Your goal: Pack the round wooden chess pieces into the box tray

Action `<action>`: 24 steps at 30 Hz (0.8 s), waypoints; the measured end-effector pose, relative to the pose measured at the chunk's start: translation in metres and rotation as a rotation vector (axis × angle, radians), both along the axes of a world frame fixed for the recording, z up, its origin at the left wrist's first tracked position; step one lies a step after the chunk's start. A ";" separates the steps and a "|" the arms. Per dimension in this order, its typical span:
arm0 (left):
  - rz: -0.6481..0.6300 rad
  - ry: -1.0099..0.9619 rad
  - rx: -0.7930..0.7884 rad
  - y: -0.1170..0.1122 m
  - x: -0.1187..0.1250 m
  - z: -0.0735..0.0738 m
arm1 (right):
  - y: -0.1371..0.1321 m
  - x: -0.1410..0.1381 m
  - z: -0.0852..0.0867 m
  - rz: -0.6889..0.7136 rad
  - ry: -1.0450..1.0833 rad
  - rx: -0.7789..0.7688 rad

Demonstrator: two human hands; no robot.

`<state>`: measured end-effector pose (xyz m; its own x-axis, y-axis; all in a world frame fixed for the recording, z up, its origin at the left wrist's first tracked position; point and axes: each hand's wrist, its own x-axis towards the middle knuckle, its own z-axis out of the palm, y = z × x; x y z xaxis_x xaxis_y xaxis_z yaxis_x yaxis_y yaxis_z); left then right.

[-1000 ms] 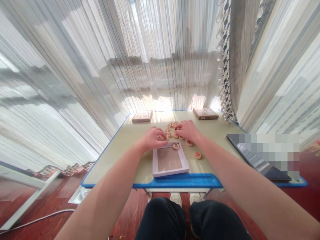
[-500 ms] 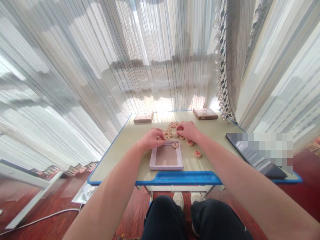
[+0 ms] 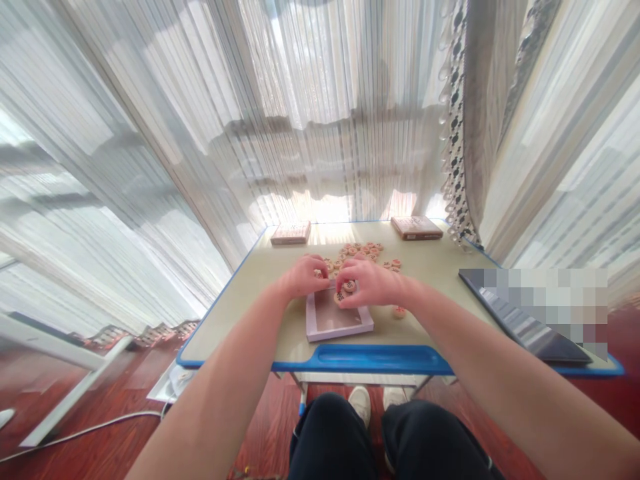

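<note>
My right hand [image 3: 367, 283] is over the open shallow box [image 3: 336, 335], thumb and fingers closed on a round wooden Chinese chess piece [image 3: 340, 297] with a dark character. Right beside it, another chess piece [image 3: 349, 286] lies at the back of the box. At the box's back left corner is my left hand [image 3: 304, 275], fingers curled round a chess piece [image 3: 319, 273] that shows only in part. Behind both hands, a loose spread of several chess pieces [image 3: 370, 250] covers the middle of the table, partly hidden by my right hand.
Two flat closed boxes, a left one [image 3: 291, 233] and a right one [image 3: 417, 228], lie along the table's far edge. A dark flat device [image 3: 520, 327] lies at the right. A red-marked piece [image 3: 399, 311] sits right of the open box. The table [image 3: 240, 300] has a blue rim.
My right hand has moved from the spread of pieces toward me, over the open box, bringing a chess piece. My left hand stays at the box's back left corner. The box has turned slightly.
</note>
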<state>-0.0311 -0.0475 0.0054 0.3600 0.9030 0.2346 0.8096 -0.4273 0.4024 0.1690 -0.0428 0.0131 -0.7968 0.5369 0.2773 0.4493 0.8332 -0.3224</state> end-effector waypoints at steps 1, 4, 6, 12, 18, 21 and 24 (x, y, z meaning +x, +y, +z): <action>-0.001 -0.006 -0.006 0.000 0.000 0.000 | -0.001 -0.001 -0.002 0.007 -0.024 0.020; 0.002 -0.013 -0.016 -0.001 -0.001 0.002 | 0.000 -0.003 -0.008 -0.025 -0.064 0.040; 0.006 -0.007 -0.009 -0.001 -0.001 0.002 | 0.001 -0.002 -0.009 -0.041 -0.070 0.044; 0.027 0.011 0.070 -0.002 0.003 0.004 | 0.000 -0.001 -0.008 0.005 -0.060 0.052; 0.014 0.009 0.042 -0.005 0.007 0.001 | 0.004 0.000 -0.011 -0.004 -0.034 0.031; 0.029 0.008 0.044 -0.005 0.006 -0.001 | 0.007 0.000 -0.013 -0.014 -0.015 0.052; 0.025 0.007 0.052 -0.004 0.005 -0.002 | 0.009 0.002 -0.014 -0.016 -0.006 0.062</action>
